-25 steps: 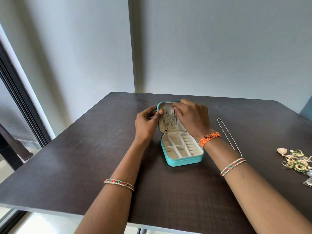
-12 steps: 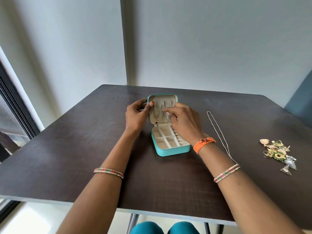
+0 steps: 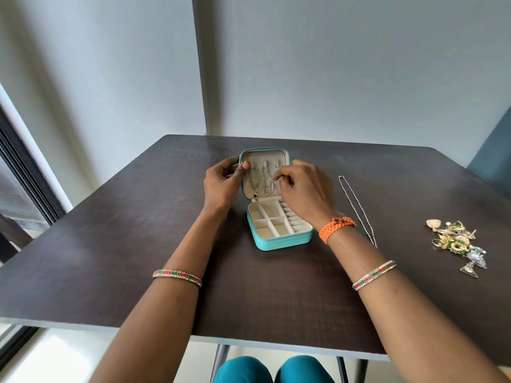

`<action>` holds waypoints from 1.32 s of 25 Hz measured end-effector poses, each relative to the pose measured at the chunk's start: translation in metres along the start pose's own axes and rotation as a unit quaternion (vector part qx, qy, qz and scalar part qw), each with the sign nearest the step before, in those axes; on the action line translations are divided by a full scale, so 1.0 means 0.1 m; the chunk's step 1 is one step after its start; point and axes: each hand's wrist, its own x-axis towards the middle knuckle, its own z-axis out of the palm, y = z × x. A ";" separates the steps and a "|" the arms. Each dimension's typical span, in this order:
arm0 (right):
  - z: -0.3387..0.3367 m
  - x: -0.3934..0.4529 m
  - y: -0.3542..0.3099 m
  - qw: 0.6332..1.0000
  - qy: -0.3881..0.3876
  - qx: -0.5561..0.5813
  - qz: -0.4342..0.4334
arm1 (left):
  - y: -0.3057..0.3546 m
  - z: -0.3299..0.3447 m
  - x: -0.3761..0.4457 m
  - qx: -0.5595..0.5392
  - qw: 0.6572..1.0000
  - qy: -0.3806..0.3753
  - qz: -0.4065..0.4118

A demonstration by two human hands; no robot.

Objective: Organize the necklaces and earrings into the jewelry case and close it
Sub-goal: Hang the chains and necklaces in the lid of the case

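Observation:
A teal jewelry case (image 3: 279, 242) stands open on the dark table, its lid (image 3: 286, 156) upright. Two thin necklaces (image 3: 254, 180) hang inside the lid on hooks. My left hand (image 3: 221, 182) grips the lid's left edge, thumb on the inner lining. My right hand (image 3: 302, 186) has curled fingers at the second hanging necklace (image 3: 267, 183), seemingly pinching its chain. A silver chain necklace (image 3: 356, 207) lies stretched out on the table right of the case. A heap of earrings (image 3: 456, 241) sits further right. The cream compartments (image 3: 272, 221) look empty.
The dark wooden table (image 3: 110, 244) ends at a front edge near my knees. A grey wall stands right behind it. A window frame (image 3: 25, 175) runs along the left, and a blue chair back (image 3: 495, 158) shows at the far right.
My right hand drew back from the lid's top to its right side, uncovering the hanging necklaces. The left hand stays on the lid. The camera tilted down.

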 end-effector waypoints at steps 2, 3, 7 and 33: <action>-0.01 0.00 -0.02 1.000 -0.020 -0.004 -0.021 | 0.02 0.01 -0.01 -0.002 1.000 0.000 0.000; -0.01 -0.01 -0.03 0.999 -0.037 -0.013 -0.035 | 0.02 0.01 -0.01 -0.003 1.000 0.000 0.000; -0.03 -0.04 -0.05 0.993 -0.074 -0.061 -0.062 | 0.04 0.00 -0.02 0.005 1.000 0.002 -0.001; 0.01 -0.01 -0.01 0.988 -0.148 -0.028 -0.037 | 0.07 0.01 -0.05 0.021 1.000 -0.005 -0.003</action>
